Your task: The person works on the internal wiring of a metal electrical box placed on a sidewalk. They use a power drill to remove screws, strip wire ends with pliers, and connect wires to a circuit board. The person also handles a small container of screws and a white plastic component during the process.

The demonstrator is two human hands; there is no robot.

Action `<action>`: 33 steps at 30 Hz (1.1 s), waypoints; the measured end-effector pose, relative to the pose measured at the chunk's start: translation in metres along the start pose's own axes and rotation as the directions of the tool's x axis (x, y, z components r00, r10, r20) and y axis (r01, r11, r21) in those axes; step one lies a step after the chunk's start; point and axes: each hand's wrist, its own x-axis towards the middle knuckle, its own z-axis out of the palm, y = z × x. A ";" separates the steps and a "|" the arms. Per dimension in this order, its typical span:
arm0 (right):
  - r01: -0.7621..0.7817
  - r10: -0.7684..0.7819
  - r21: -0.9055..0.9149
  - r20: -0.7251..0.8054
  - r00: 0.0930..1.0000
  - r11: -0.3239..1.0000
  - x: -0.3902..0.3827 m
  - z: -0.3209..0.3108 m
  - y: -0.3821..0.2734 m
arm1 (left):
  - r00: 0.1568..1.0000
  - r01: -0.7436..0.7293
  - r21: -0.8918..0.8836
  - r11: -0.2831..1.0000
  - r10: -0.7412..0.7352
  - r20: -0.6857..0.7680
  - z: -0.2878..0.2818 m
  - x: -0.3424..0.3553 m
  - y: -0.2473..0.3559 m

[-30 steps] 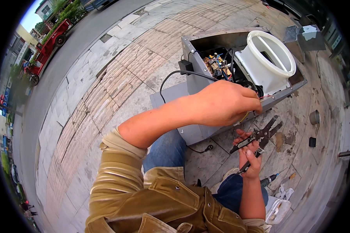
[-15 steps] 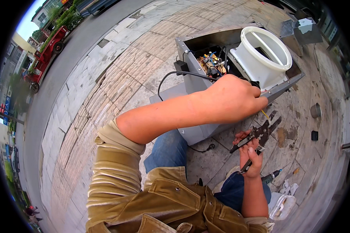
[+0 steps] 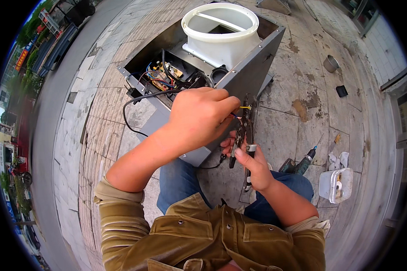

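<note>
My left hand (image 3: 202,114) is closed in a pinch, with a thin yellow wire (image 3: 245,107) coming out past its fingertips. That wire's end meets the jaws of dark, worn wire strippers (image 3: 247,131). My right hand (image 3: 254,163) grips the strippers' handles, jaws pointing up. A short blue and red wire shows just under the left fingertips. Behind my hands stands a grey metal housing (image 3: 253,67), its top open, with a wired circuit board (image 3: 172,71) inside. A white round duct collar (image 3: 220,38) rises from it. The wires' other ends are hidden behind my left hand.
A black power cable (image 3: 125,118) loops from the housing's left side. To my right on the paving lie a cordless drill (image 3: 301,163), a white plastic tub (image 3: 335,184) with small parts, a metal cup (image 3: 331,63) and a black square piece (image 3: 341,91). A road runs along the left.
My view has swung to the right. The strippers have come up to my left hand, and the yellow wire's end is now at their jaws; before, they were apart.
</note>
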 end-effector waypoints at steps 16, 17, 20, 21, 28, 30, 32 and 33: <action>0.112 -0.110 0.060 -0.032 0.993 0.992 0.014 0.001 0.004 | 0.996 -0.061 -0.051 0.997 0.064 0.062 0.001 0.002 -0.003; 0.118 -0.116 0.099 -0.027 0.993 0.988 0.015 0.001 0.009 | 0.996 -0.056 -0.061 0.997 0.059 0.062 0.000 0.002 -0.003; 0.111 -0.109 0.084 -0.031 0.994 0.990 0.014 0.003 0.005 | 0.998 -0.037 -0.086 0.996 0.041 0.054 0.000 0.002 -0.004; 0.101 -0.099 0.087 -0.024 0.995 0.991 0.013 0.004 0.003 | 0.998 -0.025 -0.091 0.996 0.030 0.057 0.000 0.002 -0.003; 0.007 -0.014 0.140 0.042 0.999 0.990 0.004 -0.001 -0.004 | 0.998 0.060 -0.122 0.991 -0.056 0.035 -0.002 0.001 -0.002; 0.034 -0.040 0.143 0.045 0.998 0.989 0.006 -0.004 0.000 | 0.996 0.089 -0.144 0.986 -0.088 0.019 -0.001 0.001 -0.002; 0.098 -0.100 0.150 0.007 0.995 0.984 0.009 -0.003 0.008 | 0.994 0.109 -0.158 0.981 -0.109 0.006 0.000 0.001 -0.002; 0.087 -0.094 0.153 0.039 0.995 0.984 0.010 -0.005 0.008 | 0.994 0.106 -0.156 0.982 -0.107 -0.001 0.000 0.001 -0.002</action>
